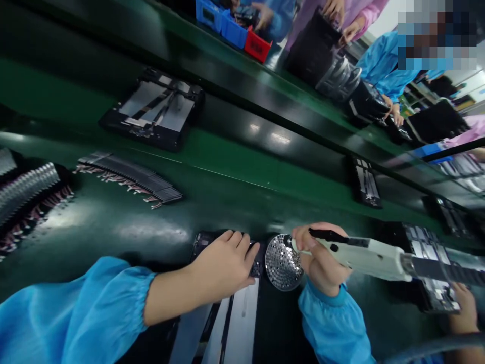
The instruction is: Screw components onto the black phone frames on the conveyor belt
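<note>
- While the right hand (324, 255) closes its fingers firmly around a pale, smooth plastic electric screwdriver (369, 257) at lower right of centre, the tool's nose end lies at the rim of a round metal dish (282, 265); whether they touch, I cannot tell.
- The dish is shiny and silvery, its bowl covered in small round dots.
- At bottom centre, an opened flat device (242, 316) shows a black frame and smooth grey panels crossed by dark strips.
- The left hand (223, 263) rests palm down across the device's upper end, fingers loosely curved and partly spread; whether it grips the edge, I cannot tell.
- Crinkled blue sleeves (91, 303) gather at both wrists.
- At left of centre, thin dark slabs (129, 174) lie in a curved, overlapping row, fringed with fine wires.
- A similar open unit (151, 108) sits at upper left on glossy green surfacing.
- At lower right, a co-worker's hand (464, 306) is beside another opened unit (430, 268).
- Blue bins (233, 29) and a red bin (257, 45), all boxy, stand at top centre.
</note>
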Demonstrator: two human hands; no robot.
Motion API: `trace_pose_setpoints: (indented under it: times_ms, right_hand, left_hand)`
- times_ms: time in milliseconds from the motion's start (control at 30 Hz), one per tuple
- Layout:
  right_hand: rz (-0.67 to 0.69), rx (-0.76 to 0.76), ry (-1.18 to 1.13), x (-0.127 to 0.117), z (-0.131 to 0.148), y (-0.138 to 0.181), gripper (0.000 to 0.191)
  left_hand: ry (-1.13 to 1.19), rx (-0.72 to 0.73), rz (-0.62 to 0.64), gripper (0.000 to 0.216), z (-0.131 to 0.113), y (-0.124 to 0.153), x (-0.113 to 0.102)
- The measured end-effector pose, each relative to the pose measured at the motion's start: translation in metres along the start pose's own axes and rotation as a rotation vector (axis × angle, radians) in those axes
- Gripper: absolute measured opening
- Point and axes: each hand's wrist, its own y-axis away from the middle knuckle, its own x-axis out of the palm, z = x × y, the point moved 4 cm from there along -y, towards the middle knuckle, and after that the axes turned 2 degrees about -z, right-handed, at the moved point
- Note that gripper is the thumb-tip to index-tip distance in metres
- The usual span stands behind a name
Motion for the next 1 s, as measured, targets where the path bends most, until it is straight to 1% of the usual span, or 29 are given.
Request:
trace_pose_setpoints:
  times_ms: [200, 333, 600, 800, 933, 1000]
  right_hand:
    - [-0.025, 0.021, 0.078, 0.001, -0.008, -0.002, 0.025]
    - [-0.021, 0.03, 0.1, 0.003, -0.009, -0.003, 0.025]
    - [-0.012, 0.063, 0.058, -0.003, -0.014, -0.003, 0.027]
    - [-0.018, 0.063, 0.05, 0.0, -0.012, -0.002, 0.026]
    - [-0.021, 0.061, 0.06, 0.001, -0.014, -0.003, 0.022]
    - [-0.014, 0.057, 0.071, 0.0, -0.015, -0.003, 0.025]
  left_hand:
    - [0.097, -0.081, -0.078, 0.056, -0.006, 0.004, 0.008]
    - [0.101, -0.098, -0.096, 0.058, -0.009, 0.005, 0.011]
    - [-0.024, -0.048, -0.048, 0.059, -0.011, 0.002, 0.006]
    - [-0.125, -0.016, -0.048, 0.062, -0.012, 0.002, 0.005]
    - [-0.146, 0.005, -0.052, 0.064, -0.012, 0.002, 0.004]
    - [-0.146, -0.012, -0.034, 0.062, -0.012, 0.003, 0.003]
